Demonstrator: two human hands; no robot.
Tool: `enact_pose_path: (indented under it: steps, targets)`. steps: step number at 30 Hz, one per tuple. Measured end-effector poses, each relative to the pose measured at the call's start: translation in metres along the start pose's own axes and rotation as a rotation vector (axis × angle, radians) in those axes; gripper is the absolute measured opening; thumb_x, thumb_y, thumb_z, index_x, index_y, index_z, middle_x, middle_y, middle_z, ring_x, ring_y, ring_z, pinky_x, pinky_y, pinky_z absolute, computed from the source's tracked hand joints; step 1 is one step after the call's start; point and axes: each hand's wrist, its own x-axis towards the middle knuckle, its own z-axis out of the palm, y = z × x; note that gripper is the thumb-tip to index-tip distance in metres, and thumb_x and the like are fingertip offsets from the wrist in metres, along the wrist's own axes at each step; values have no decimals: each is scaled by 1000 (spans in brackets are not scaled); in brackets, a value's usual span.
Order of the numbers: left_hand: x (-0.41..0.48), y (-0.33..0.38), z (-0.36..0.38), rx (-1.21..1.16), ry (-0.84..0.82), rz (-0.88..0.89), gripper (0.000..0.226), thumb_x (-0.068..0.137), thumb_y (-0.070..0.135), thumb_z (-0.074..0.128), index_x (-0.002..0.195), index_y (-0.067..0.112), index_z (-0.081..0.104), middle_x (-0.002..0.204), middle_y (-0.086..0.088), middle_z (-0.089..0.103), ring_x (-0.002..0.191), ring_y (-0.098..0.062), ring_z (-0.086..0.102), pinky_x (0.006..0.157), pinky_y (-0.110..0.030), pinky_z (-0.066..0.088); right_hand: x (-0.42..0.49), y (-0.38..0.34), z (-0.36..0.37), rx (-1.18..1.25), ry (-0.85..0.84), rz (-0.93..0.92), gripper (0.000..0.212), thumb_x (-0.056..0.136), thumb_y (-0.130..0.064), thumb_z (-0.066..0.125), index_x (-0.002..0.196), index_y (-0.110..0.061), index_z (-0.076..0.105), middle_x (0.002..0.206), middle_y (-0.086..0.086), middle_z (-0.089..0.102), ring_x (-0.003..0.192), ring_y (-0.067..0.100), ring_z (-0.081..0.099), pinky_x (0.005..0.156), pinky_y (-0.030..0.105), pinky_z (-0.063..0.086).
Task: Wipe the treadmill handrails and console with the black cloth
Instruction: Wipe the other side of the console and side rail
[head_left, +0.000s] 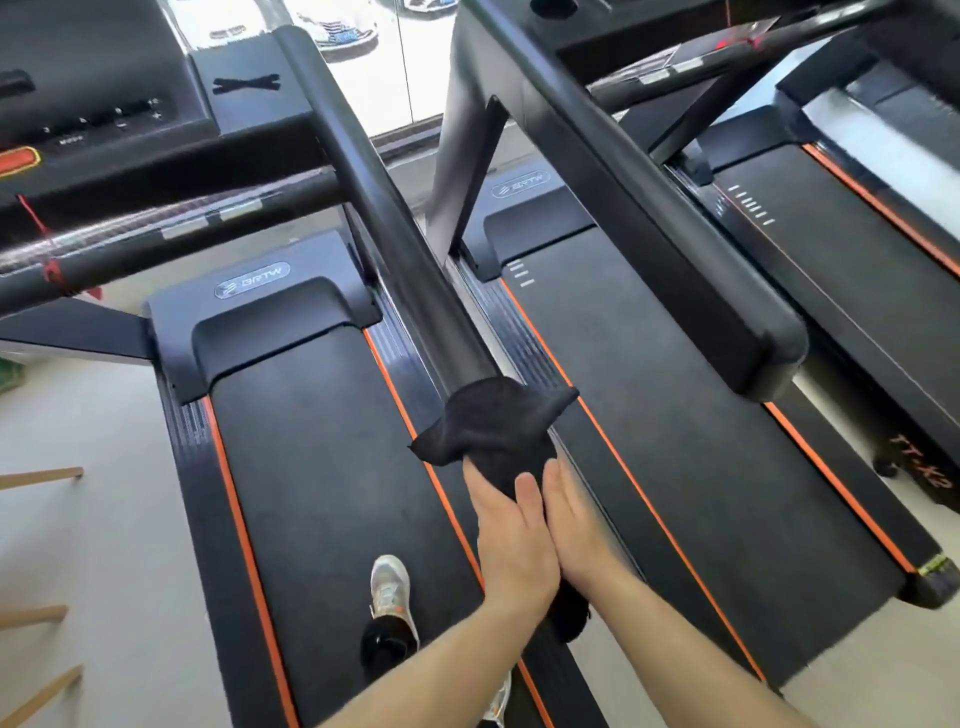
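The black cloth (493, 421) is draped over the near end of the treadmill's long black handrail (384, 208), which runs away toward the upper left. My left hand (511, 540) and my right hand (579, 525) lie side by side just below the rail's end. They hold the cloth between them, and my left thumb lies over it. A tail of cloth shows under my wrists. The console (104, 104), with its buttons and a red key, is at the upper left, apart from both hands.
I stand on the left treadmill's belt (322, 467), with one shoe (389, 592) showing. Its front crossbar (156, 234) spans the left side. A second treadmill (675, 415) stands close on the right, and its thick handrail (649, 208) runs parallel. Wooden slats (41, 473) jut in at the far left.
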Motion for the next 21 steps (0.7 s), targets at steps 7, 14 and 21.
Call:
enact_pose_path:
  steps: [7,14,21]
  targets:
    - [68,42,5,-46,183,-5,50,98,44,41,146,29,38,136,0,59,124,-19,55,106,-36,42,81,-60,-5,82,-184,-97,36,107,-24,41,138,-41,45,116,-33,58,101,-26,53,91,6,42]
    - [53,30,15,72,271,98,50,99,47,33,142,22,40,136,2,57,123,-17,54,105,-36,42,74,-47,-8,286,-188,-105,35,106,-14,41,136,-19,58,118,-13,70,112,0,64,88,15,49]
    - [27,2,4,-171,83,165,53,99,42,38,151,40,28,148,11,46,136,-6,43,114,-36,34,20,6,34,117,381,-150,84,83,-74,34,131,-10,58,122,5,67,108,21,61,95,42,48]
